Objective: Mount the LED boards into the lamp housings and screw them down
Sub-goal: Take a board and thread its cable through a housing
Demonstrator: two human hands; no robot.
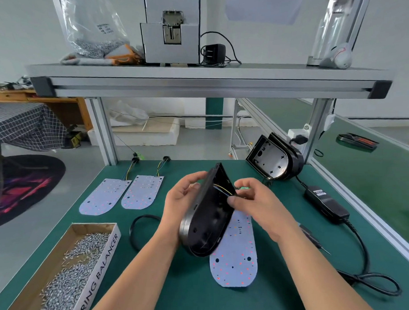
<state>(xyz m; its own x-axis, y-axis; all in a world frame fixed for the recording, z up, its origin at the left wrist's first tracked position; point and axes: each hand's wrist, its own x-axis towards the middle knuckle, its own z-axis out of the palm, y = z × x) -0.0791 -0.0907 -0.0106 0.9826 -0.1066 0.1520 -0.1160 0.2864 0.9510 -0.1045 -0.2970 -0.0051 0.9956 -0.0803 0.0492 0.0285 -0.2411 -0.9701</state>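
Bottom left of frame: carton of loose screws [63, 266] on the green bench [189, 291], not in use.

Lower centre: one LED board [234, 255] flat on the bench, LED side up, top end hidden under the raised lamp housing [208, 215] and the right wrist.

Housing held clear of the bench, tipped on edge, open cavity facing frame right.
- Left hand [181, 198] behind it, fingers curled over the upper rim, gripping.
- Right hand [257, 203] at the open side, thumb and fingers narrowed to a pinch on the thin coloured wires [223, 189] at the cavity, likely the board's leads.
- Something green behind the fingertips, too hidden to name.

Right of the hands: screwdriver [313, 238] lying idle, then a black power adapter [324, 203] with its cable. Left of the hands: black loop [140, 224], cable or gasket, can't tell.

Mid left: two more LED boards [104, 195] [143, 191] side by side, wire tails toward the far edge, unmounted.

Mid right, farther back: second housing [275, 159] propped up, cavity bare.

Top: shelf [201, 78] with a grey feeder unit [171, 28] and a bag of screws [92, 28].

Step, as read from this: dressing the leads through the first housing, ahead of seating the board. No board seated and no screw in any housing on show.

Next move calls for:
- pulling the leads fully through
- laying the housing down cavity up
- dropping the board in with holes over the bosses
- only then a screw and the driver

Worth keeping the wires out from under the board.
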